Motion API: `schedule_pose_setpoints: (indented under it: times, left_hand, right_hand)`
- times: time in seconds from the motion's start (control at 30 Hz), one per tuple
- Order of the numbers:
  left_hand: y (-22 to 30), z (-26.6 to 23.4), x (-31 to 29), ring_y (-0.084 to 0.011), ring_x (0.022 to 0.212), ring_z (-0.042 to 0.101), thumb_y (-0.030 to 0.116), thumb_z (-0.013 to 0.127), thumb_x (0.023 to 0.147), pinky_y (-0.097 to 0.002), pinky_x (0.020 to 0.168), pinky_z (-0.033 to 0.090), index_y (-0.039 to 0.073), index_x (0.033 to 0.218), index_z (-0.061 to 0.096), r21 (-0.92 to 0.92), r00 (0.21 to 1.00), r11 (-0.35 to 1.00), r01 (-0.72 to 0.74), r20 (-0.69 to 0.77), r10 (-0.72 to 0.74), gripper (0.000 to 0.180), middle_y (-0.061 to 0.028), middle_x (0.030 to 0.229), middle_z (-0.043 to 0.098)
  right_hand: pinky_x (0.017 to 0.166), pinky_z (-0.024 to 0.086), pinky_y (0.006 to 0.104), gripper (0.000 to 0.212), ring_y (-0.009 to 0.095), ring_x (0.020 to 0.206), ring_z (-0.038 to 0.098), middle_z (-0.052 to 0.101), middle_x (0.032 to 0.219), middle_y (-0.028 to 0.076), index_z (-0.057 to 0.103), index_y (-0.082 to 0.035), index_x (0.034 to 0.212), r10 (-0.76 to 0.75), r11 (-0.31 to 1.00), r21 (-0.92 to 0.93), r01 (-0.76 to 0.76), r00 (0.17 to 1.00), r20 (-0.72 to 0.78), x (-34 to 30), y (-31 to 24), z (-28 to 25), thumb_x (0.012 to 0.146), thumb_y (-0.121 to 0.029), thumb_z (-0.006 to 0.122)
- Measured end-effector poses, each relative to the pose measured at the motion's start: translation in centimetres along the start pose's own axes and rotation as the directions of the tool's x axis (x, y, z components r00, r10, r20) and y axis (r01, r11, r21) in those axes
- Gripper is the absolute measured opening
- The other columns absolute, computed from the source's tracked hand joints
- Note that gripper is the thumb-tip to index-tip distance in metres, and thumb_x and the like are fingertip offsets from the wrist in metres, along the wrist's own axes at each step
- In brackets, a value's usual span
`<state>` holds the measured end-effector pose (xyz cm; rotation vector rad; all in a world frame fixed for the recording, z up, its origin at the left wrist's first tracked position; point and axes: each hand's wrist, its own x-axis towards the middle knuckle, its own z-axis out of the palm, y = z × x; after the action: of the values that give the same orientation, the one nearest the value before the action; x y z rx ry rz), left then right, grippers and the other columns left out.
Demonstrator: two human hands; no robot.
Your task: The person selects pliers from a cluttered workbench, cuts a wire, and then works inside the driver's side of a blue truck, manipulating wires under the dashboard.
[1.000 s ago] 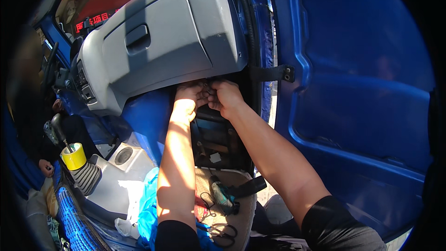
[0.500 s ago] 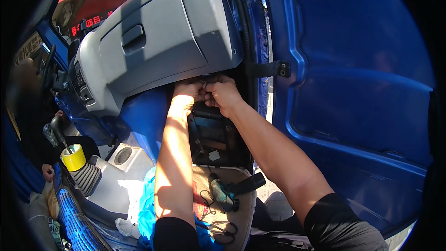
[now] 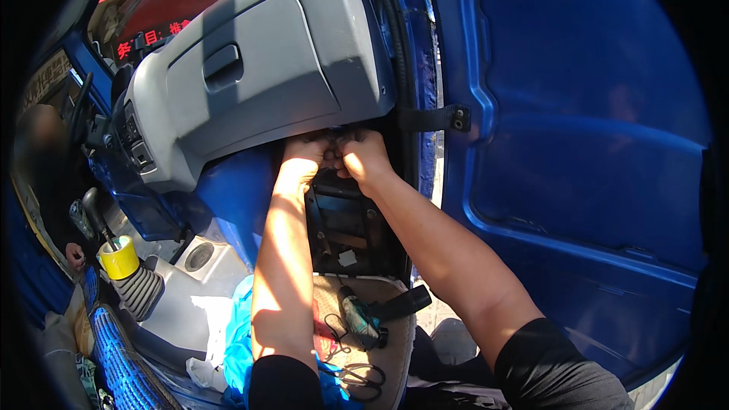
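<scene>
Grey dashboard panel (image 3: 266, 83) unchanged in place; left hand (image 3: 307, 158) and right hand (image 3: 364, 158) stay pressed together under its lower edge, above the dark opening (image 3: 353, 228). Grip hidden, cannot tell. Little progress visible.

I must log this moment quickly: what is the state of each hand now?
Left hand: fingers curled under the grey dashboard; any held thing cannot be told.
Right hand: the same, pressed against the left hand.
</scene>
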<state>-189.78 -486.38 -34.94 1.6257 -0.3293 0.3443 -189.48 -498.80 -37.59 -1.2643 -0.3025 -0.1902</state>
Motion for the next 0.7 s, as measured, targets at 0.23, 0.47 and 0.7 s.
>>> schedule_pose_setpoints:
  times: [0.23, 0.47, 0.7]
  left_hand:
    - [0.1, 0.1, -0.2, -0.0148, 0.059, 0.058, -0.003, 0.055, 0.083, -0.0256, 0.052, 0.051, -0.002, 0.092, 0.061, -0.002, 0.998, 0.998, -0.056, 0.015, 0.056, 0.011, -0.0095, 0.076, 0.061]
    - [-0.8, -0.2, 0.4, -0.0136, 0.057, 0.058, -0.009, 0.053, 0.079, -0.0260, 0.049, 0.049, -0.002, 0.090, 0.062, -0.098, 0.991, 0.988, -0.121, 0.047, 0.126, 0.016, -0.0084, 0.075, 0.063]
    - [-1.2, -0.3, 0.3, -0.0144, 0.058, 0.058, -0.007, 0.055, 0.078, -0.0268, 0.050, 0.049, -0.002, 0.092, 0.062, -0.045, 0.984, 0.983, -0.178, 0.022, 0.179, 0.016, -0.0077, 0.076, 0.062]
  right_hand:
    - [0.045, 0.049, 0.0288, 0.017, 0.016, 0.053, 0.055, 0.057, 0.069, 0.007, 0.057, -0.001, 0.080, 0.236, 0.834, 0.498, -0.238, 0.969, 0.068, -0.1, -1.0, 0.7, 0.093, -0.007, 0.047]
    - [0.044, 0.050, 0.0272, 0.018, 0.013, 0.054, 0.055, 0.056, 0.072, 0.006, 0.057, -0.002, 0.085, 0.287, 0.804, 0.554, -0.216, 0.957, -0.044, -0.4, -1.3, 1.8, 0.094, -0.006, 0.042]
    - [0.045, 0.049, 0.0252, 0.008, 0.013, 0.054, 0.056, 0.057, 0.069, 0.004, 0.058, -0.003, 0.087, 0.160, 0.865, 0.478, -0.152, 0.987, 0.026, -0.8, -0.7, 1.3, 0.092, -0.009, 0.054]
